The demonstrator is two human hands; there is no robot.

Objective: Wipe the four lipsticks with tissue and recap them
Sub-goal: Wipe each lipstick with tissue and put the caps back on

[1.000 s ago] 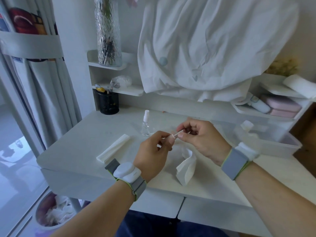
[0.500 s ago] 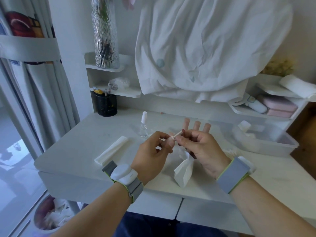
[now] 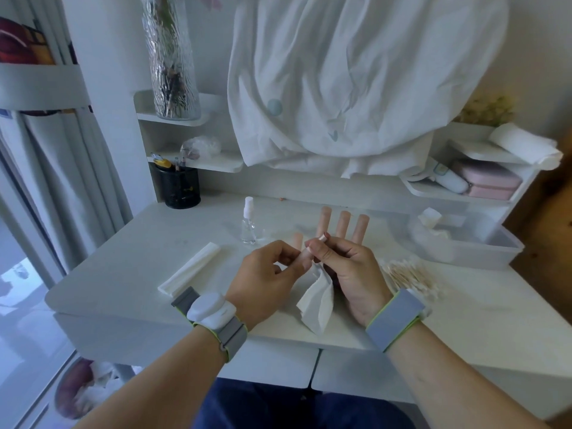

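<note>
A white vanity desk (image 3: 123, 289) carries a clear plastic bin (image 3: 483, 249) at the right, a folded tissue stack (image 3: 190, 267) at the left and a small spray bottle (image 3: 248, 221). Above the desk's middle, the left hand (image 3: 269, 280) pinches a lipstick tube (image 3: 301, 258); the right hand (image 3: 349, 267) pinches its applicator cap (image 3: 322, 238) and grips a crumpled tissue (image 3: 318, 301). Three lipsticks (image 3: 343, 222) stand upright just behind.

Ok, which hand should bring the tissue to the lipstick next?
Right, probably. The right hand holds the tissue, which hangs just beside the lipstick that the left hand pinches, so the left hand only has to steady it.
</note>
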